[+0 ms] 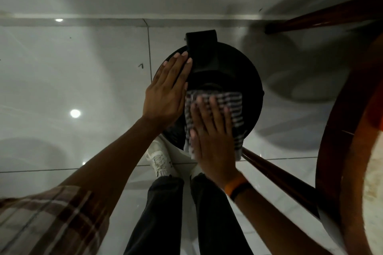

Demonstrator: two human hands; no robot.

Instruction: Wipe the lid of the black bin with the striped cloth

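Note:
The black bin's round lid (244,72) lies straight below me, with a raised hinge block (202,47) at its far side. A black-and-white striped cloth (230,103) is spread over the near half of the lid and hangs off its near edge. My right hand (213,134) lies flat on the cloth, fingers extended and pressing it down. My left hand (167,91) rests flat on the lid's left part, fingers straight, with the fingertips touching the hinge block.
The bin stands on glossy white floor tiles (83,80) near a skirting board (103,19). A round wooden table (339,151) with dark legs (279,176) crowds the right side. My white shoe (160,160) and dark trousers are just below the bin.

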